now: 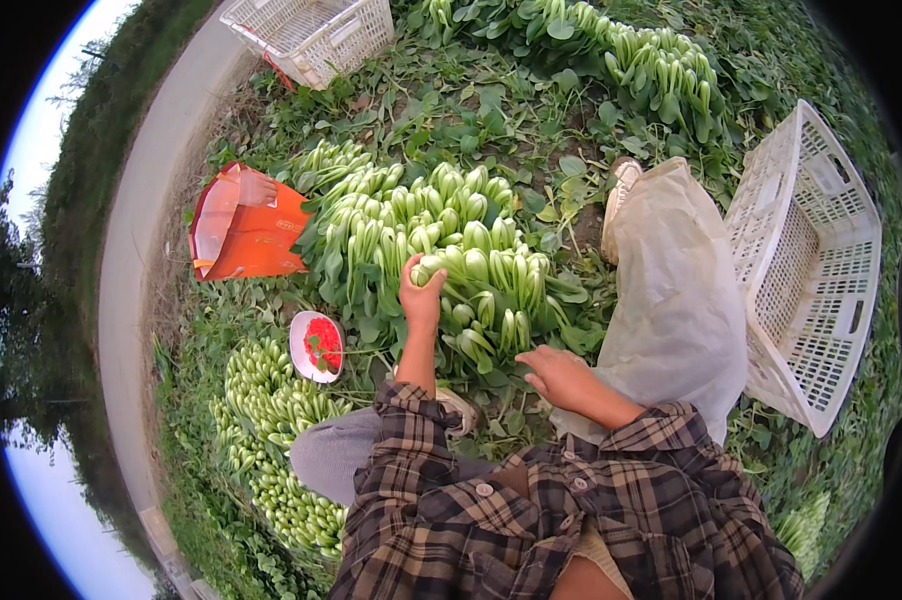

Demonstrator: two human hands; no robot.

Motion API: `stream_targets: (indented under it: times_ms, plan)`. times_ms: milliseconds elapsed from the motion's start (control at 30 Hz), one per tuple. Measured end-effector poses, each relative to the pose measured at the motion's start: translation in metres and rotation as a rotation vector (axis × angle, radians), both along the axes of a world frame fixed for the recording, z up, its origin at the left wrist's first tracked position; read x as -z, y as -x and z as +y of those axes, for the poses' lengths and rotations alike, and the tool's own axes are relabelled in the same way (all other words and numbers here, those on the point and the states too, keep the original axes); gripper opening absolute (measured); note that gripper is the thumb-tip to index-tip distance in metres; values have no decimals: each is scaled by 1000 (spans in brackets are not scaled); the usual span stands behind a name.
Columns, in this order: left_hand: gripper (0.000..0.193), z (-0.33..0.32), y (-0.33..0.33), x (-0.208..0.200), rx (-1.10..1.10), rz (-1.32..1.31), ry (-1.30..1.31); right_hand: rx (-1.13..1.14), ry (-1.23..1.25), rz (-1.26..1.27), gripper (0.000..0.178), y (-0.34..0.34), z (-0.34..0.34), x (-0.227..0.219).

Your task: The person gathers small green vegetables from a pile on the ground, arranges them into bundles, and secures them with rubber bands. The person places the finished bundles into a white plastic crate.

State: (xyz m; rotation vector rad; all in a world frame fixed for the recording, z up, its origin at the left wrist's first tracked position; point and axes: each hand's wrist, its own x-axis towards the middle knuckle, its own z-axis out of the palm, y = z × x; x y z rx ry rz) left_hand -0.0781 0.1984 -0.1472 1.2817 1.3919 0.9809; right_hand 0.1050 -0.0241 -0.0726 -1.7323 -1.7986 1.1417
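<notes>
At the far left a pale road (131, 250) curves along the field's edge. Next comes an orange bag (271, 228), its mouth gaping, set on the leafy ground, with a spread of cut greens (271, 405) below it, stalk ends up. A white crate (358, 42) stands at the top, and a white bowl (299, 352) of small red pieces (323, 343) sits just beside that spread. The left hand (421, 303) has its grip closed around a pale green head (428, 269) at the near left part of the central heap (481, 240), among the other heads. The right hand (561, 380) has its grip loose and holds nothing, near the heap's lower edge. Farther right, a row of greens (661, 68) lies at the top, above a plastic-covered leg (671, 270), and a large white crate (821, 270) rests tilted beside the leg
</notes>
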Motion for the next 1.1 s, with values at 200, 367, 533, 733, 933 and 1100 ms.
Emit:
stream_targets:
  times_ms: [200, 367, 533, 733, 933, 1100]
  plan:
    - [23, -31, 9, -100, 209, 237, -303, 253, -413, 82, 63, 3, 42, -26]
    - [28, -43, 4, -65, 248, 268, -6, 358, -309, 223, 73, 10, 51, -1]
    - [72, -39, -32, -53, 801, 626, -246, 479, -17, 194, 74, -6, 32, 41]
    - [73, -55, -68, -29, 966, 692, -220, 455, 206, 253, 64, -17, 26, 57]
    - [27, -36, -66, -10, 501, 516, 168, 450, 88, 262, 32, -19, 19, 62]
    - [33, -43, -40, -7, 458, 308, 581, 567, -6, 322, 17, -20, 29, 30]
